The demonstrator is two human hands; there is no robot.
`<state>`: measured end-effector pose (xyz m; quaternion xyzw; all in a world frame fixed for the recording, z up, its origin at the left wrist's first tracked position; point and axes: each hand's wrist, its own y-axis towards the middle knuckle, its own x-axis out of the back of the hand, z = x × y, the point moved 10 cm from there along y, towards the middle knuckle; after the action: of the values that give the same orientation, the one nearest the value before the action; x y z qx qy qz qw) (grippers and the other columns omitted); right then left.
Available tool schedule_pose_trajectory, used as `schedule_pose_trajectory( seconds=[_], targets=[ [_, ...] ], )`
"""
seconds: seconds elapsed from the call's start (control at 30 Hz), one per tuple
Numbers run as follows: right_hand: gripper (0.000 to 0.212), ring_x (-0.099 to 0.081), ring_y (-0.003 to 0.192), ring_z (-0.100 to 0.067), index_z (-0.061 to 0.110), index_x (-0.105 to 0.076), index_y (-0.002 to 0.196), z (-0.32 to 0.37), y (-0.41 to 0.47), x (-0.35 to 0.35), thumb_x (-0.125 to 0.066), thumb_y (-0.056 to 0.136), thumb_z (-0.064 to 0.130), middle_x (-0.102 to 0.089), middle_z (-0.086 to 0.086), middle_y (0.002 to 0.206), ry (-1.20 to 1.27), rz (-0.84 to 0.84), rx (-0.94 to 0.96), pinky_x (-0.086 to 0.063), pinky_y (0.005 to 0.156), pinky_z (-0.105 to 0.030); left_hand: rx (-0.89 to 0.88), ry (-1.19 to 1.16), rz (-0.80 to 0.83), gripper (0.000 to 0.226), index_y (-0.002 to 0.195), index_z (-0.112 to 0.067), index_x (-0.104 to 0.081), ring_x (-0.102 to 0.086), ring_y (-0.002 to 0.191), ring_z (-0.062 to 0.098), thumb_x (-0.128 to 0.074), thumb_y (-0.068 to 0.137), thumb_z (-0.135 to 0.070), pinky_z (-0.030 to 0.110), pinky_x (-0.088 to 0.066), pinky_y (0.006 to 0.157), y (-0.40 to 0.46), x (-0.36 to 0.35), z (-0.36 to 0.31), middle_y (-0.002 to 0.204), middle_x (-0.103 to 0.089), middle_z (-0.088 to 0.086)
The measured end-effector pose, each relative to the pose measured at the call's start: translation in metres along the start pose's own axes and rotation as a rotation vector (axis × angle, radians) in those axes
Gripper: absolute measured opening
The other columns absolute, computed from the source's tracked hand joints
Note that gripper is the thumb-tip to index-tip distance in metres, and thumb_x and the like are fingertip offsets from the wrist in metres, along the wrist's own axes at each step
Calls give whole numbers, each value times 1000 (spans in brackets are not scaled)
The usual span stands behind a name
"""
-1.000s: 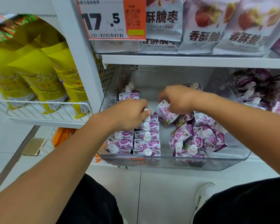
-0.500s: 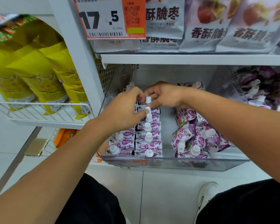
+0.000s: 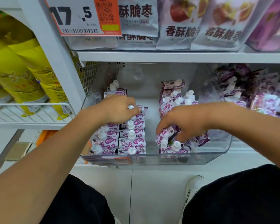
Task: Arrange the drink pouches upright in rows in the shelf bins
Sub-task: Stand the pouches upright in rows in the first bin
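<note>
Price tag (image 3: 82,16) hanging above clear bin (image 3: 152,159), showing "17.5". Snack bags (image 3: 181,23) right of tag reading "香酥脆枣". Pouches (image 3: 132,143) in bin showing "吸果冻".

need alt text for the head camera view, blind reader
A person's left hand rests on upright purple-and-white drink pouches rowed at the left of a clear shelf bin, while the right hand reaches into a jumbled pile of pouches on the right. Snack bags sit above.

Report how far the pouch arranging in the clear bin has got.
Done: two upright rows stand along the clear bin's left side. In hand: left hand steadies the back of those rows; right hand reaches into the jumbled pile. Left: that pile, plus the neighbouring bin's heap.
</note>
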<state>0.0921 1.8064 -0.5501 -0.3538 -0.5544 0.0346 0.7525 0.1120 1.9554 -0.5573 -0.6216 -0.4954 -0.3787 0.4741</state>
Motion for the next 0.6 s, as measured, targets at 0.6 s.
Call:
schedule_pose_trajectory(
  seconds=[0.6],
  targets=[
    [8,-61,89,-27,9,-61,98,-27,99,83,-58,94,15,-64,-7,96,306,-609,-142,-42,71,-28,-36,-55,-235,43,97,-32,-60,-57,85,23,-41,84,-68,36,-43,76,-15,7,4,73,-60,-8]
  ],
)
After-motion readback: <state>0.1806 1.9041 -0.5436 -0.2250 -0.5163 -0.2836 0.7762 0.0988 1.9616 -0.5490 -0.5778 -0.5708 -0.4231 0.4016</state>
